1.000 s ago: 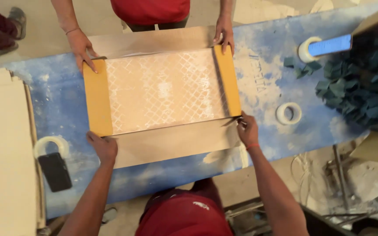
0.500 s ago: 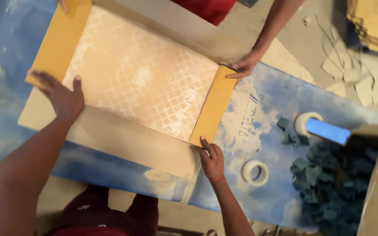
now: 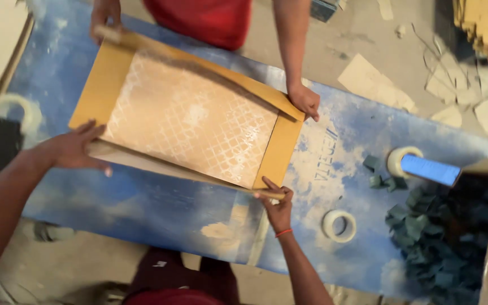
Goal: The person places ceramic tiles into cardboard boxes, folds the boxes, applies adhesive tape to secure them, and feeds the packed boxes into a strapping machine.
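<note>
A brown cardboard sheet point(image 3: 104, 82) lies open on the blue cloud-patterned table point(image 3: 159, 206), with a patterned tile point(image 3: 190, 118) on top of it. My left hand point(image 3: 77, 148) grips the near cardboard flap point(image 3: 142, 162) at its left end and lifts it. My right hand point(image 3: 276, 201) pinches the same flap at its right corner. Across the table, another person in a red top holds the far flap, one hand point(image 3: 105, 14) at the left end and the other hand point(image 3: 305, 100) at the right.
A white tape roll point(image 3: 339, 225) lies right of my right hand. A second tape roll with a blue dispenser point(image 3: 427, 168) sits beside a box of dark green foam pieces point(image 3: 444, 243). Another tape roll with a black object point(image 3: 4, 127) is at left. Cardboard scraps litter the floor point(image 3: 458, 90).
The view has swung and come closer. Both long flaps now stand raised off the table; my hands lift the near flap, the other person's lift the far one.
</note>
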